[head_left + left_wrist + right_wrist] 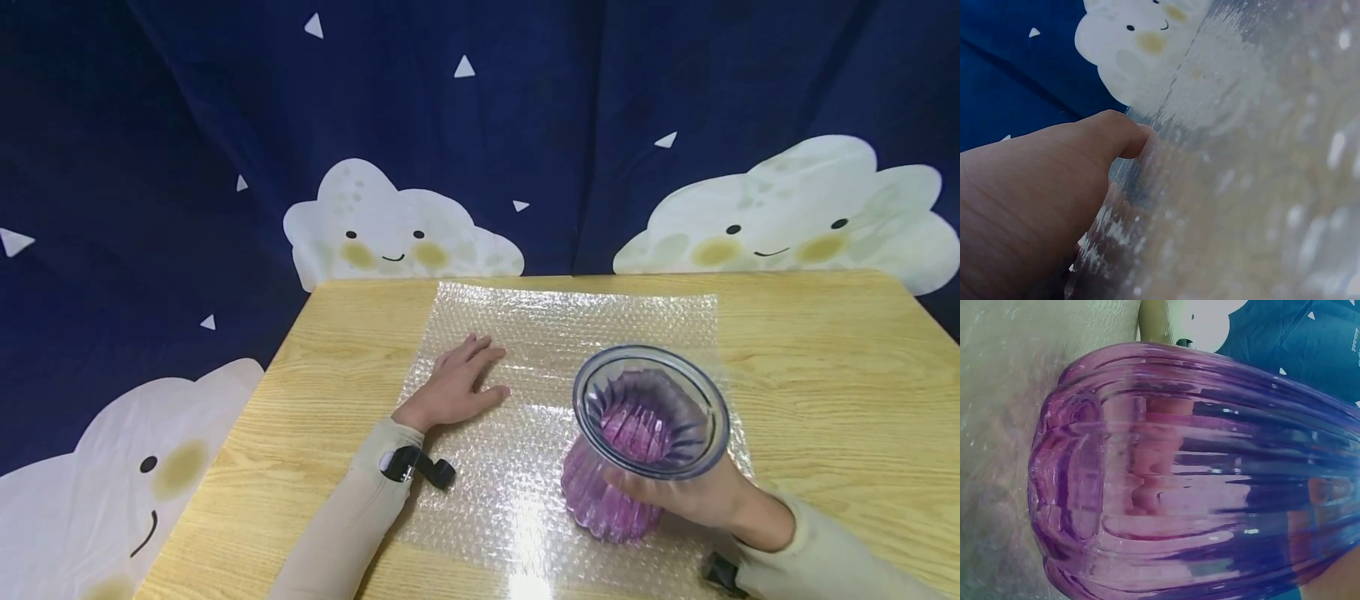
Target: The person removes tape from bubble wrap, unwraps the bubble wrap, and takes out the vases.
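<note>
A ribbed glass vase [611, 496], pink-purple at its base and blue at its flared rim, is upright or slightly tilted over the right part of a bubble wrap sheet [517, 346]. My right hand [701, 496] grips it below the rim, and some fingers show through the glass in the right wrist view. Whether the base [1066, 469] touches the wrap I cannot tell. On the left part of the sheet rests my left hand [457, 387], palm down with fingers extended. Its thumb [1116, 134] lies against the wrap in the left wrist view.
The sheet lies on a light wooden table [840, 358], with bare wood on both sides. Behind the table's far edge hangs a dark blue curtain [525, 125] printed with white clouds and triangles. Black camera mounts [420, 467] are strapped at the wrists.
</note>
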A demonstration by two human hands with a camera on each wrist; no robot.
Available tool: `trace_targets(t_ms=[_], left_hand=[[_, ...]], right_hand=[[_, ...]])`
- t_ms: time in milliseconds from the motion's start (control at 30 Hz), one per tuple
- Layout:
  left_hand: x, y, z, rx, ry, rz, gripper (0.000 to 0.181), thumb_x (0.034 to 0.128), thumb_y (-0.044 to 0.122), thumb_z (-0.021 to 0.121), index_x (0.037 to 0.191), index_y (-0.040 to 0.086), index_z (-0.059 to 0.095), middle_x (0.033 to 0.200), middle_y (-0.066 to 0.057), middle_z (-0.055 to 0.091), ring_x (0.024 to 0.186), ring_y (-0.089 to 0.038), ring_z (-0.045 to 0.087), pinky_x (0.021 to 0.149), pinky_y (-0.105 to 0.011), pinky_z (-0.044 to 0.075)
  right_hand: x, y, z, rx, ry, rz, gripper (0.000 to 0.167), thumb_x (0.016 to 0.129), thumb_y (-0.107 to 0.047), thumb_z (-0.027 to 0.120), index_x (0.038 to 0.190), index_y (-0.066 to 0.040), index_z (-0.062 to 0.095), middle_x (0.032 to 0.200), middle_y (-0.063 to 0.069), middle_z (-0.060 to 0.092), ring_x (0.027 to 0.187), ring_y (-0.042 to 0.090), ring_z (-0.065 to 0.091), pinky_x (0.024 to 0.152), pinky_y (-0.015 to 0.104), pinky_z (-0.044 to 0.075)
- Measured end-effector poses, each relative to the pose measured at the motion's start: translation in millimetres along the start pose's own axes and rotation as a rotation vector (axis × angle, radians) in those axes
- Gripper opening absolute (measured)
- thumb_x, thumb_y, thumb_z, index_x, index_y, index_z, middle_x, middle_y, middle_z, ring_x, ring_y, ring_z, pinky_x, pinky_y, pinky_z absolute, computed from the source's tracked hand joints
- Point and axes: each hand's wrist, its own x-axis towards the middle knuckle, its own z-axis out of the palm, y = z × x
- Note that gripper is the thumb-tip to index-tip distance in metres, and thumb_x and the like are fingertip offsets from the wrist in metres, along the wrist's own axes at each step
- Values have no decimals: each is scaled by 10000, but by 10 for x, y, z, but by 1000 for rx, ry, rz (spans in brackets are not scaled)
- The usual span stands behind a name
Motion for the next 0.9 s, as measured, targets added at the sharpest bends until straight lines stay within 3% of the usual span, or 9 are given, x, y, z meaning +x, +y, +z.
trace_targets(t_ms=[267, 567, 900], left_hand=[[2, 6, -18, -10, -4, 11, 712, 979, 524, 567, 1586, 184, 411, 1734, -115, 236, 1640, -341, 118, 1324, -578, 108], [3, 11, -26, -3, -13, 8, 716, 989, 529, 560, 1597, 189, 392, 1738, -108, 228, 1641, -334, 116, 1326, -575, 107], [-3, 11, -19, -1, -8, 4, 717, 984, 534, 555, 1596, 194, 397, 1739, -105, 225, 1643, -330, 107, 1328, -577, 98]], right_hand=[[-16, 5, 12, -4, 26, -22, 818, 613, 181, 810, 1361, 78, 495, 1308, -24, 657, 1203, 72, 639, 1079, 175, 504], [7, 24, -30, -35, 47, -92, 759, 670, 69, 869, 1333, 120, 505, 1298, 22, 670, 1205, 103, 645, 1089, 179, 496], [32, 20, -64, -23, 75, -85, 783, 610, 130, 853, 1319, 106, 523, 1283, 32, 684, 1194, 113, 658, 1072, 187, 516]])
